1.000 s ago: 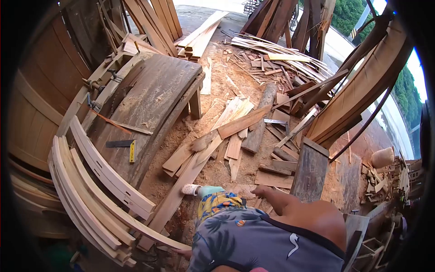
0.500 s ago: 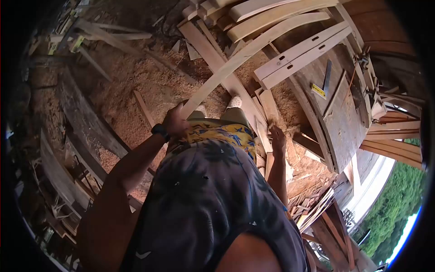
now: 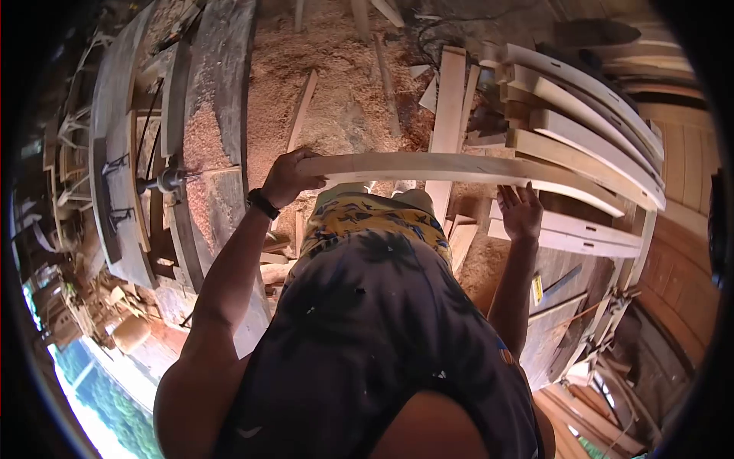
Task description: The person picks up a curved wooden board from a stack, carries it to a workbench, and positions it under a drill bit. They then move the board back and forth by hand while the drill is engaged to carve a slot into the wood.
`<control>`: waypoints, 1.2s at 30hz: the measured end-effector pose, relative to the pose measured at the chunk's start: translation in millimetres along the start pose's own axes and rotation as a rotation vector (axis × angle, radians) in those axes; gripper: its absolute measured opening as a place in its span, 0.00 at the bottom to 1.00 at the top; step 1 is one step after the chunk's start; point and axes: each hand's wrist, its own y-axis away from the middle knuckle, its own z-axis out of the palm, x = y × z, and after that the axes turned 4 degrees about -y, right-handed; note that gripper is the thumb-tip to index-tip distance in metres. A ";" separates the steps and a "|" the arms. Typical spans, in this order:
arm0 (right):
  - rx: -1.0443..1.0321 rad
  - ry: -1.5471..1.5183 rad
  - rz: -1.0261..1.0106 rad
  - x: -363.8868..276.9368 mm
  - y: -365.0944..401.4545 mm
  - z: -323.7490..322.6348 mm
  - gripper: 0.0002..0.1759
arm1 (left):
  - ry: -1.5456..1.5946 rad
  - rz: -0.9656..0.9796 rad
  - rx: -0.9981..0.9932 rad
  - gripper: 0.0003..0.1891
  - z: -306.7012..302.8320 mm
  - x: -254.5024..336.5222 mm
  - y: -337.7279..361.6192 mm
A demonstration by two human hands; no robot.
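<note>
A long, gently curved wooden board (image 3: 413, 164) stretches across in front of my body. My left hand (image 3: 294, 177), with a dark watch at the wrist, is closed around the board's left end. Farther right, my right hand (image 3: 522, 210) is open, palm turned up. Its fingers are apart and the fingertips meet the board's lower edge. The board's right end lies over or beside a stack of curved wooden pieces (image 3: 573, 126). Below that end, close to my right hand, are pale slotted boards (image 3: 573, 233).
Wood shavings (image 3: 329, 84) cover the floor. Old thick planks (image 3: 222, 84) run along the left, near a clamp-like tool (image 3: 170, 180). A straight plank (image 3: 449, 107) lies ahead. At right, a try square (image 3: 556, 284) rests on a worktop (image 3: 547, 344).
My view has turned to the right. The board has swung from slanting to nearly level across me, still in my left hand. My right hand has risen to its lower edge.
</note>
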 end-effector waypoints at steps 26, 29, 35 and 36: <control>-0.783 -0.096 -0.137 70.5 74.3 164.4 0.44 | 0.973 0.016 0.903 0.19 17.1 -240.9 107.1; -0.771 -0.010 -0.064 105.4 64.2 192.3 0.45 | 1.021 -0.097 1.045 0.22 7.3 -261.4 138.0; -0.839 0.331 0.044 167.3 24.9 235.1 0.24 | 0.970 -0.154 1.357 0.26 20.5 -355.5 211.2; -0.834 0.433 0.064 180.5 22.1 249.6 0.21 | 0.942 -0.345 1.369 0.24 26.4 -345.5 225.1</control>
